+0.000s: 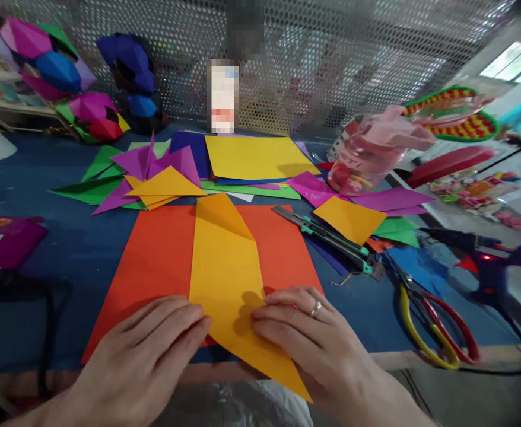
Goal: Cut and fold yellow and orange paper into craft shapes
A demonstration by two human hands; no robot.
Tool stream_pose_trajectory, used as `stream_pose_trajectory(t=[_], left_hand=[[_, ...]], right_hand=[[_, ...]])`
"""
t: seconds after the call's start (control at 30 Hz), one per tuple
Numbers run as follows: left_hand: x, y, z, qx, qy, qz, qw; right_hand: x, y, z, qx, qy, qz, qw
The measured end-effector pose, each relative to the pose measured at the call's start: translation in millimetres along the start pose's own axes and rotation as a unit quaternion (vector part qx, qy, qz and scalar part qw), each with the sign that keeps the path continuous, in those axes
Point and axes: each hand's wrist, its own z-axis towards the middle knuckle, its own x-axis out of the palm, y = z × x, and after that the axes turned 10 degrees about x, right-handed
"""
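No words or numbers can be read with certainty: the pink jar [358, 157] carries pale letters on its side, too blurred to spell out; the upright white block [223, 95] at the back is pixelated, hiding any print; the white patch on the purple object [13, 255] at left is too indistinct to read

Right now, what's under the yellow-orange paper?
A red-orange sheet lies under most of the yellow-orange paper and shows on both sides. The part right beneath is covered, so I can't tell if anything else hides there.
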Motion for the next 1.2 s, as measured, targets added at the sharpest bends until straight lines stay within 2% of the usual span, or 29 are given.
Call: stream_pose_trajectory(t=[0.13, 0.3, 0.5, 0.7, 0.8, 1.0, 1.2], left_hand=[[-6.4, 6, 9, 0.002, 0.026, 0.007, 1.0], [-6.5, 10, 12, -0.007, 0.032, -0.008, 0.999], [2.6, 3, 9, -0.068, -0.013, 0.006, 0.998], [6.3, 6, -7, -0.024, -0.006, -0.002, 1.0], [6.3, 6, -8, -0.016, -0.013, 0.002, 1.0], [4.4, 7, 5, -0.027, -0.023, -0.002, 0.999], [-2.3, 12, 18, -0.036, -0.016, -0.016, 0.999]], right_hand=[[0, 2, 3, 0.007, -0.006, -0.02, 1.0], [1, 2, 6, 0.011, -0.008, -0.037, 0.999], [-3, 3, 9, 0.026, 0.006, -0.054, 0.998], [-3, 1, 5, 0.053, 0.028, -0.02, 0.998], [-2, 1, 4, 0.068, 0.018, -0.015, 0.997], [3, 4, 8, 0.051, -0.021, -0.027, 0.998], [4, 3, 13, 0.071, -0.036, 0.004, 0.997]])
